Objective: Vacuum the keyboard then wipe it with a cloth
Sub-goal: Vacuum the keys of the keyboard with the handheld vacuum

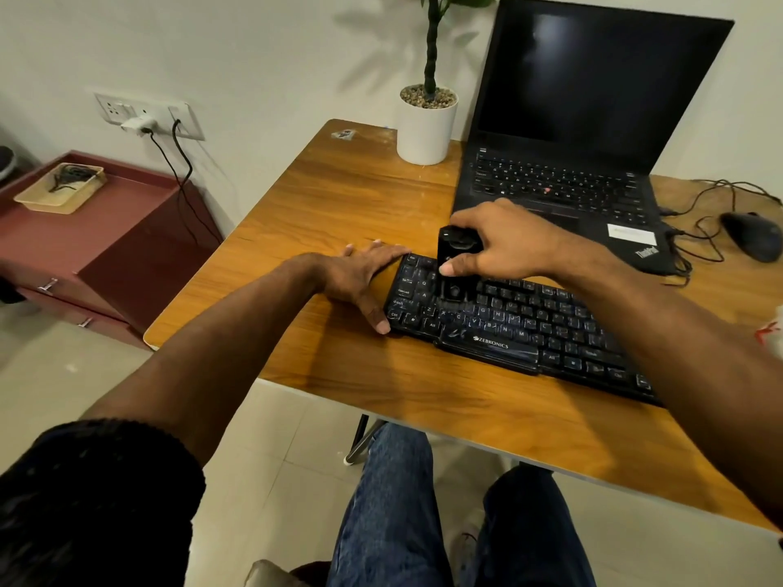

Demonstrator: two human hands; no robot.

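Black keyboard (515, 328) is braced by the flat left hand (360, 275); vacuum (455, 264) is clasped in the right hand (504, 243), wiping not yet begun.

Both arms reach forward over the desk (347, 197), bare from the elbows down, the left one with a dark sleeve pushed up near the shoulder. The left hand (360, 277) lies flat, palm down, fingers straight and together at the left end of the keyboard (529, 328), thumb spread along its near-left corner. The right hand (504, 239) hovers above the keyboard's upper left keys, knuckles up, fingers and thumb curled round a small black vacuum (455, 264) standing upright on the keys.
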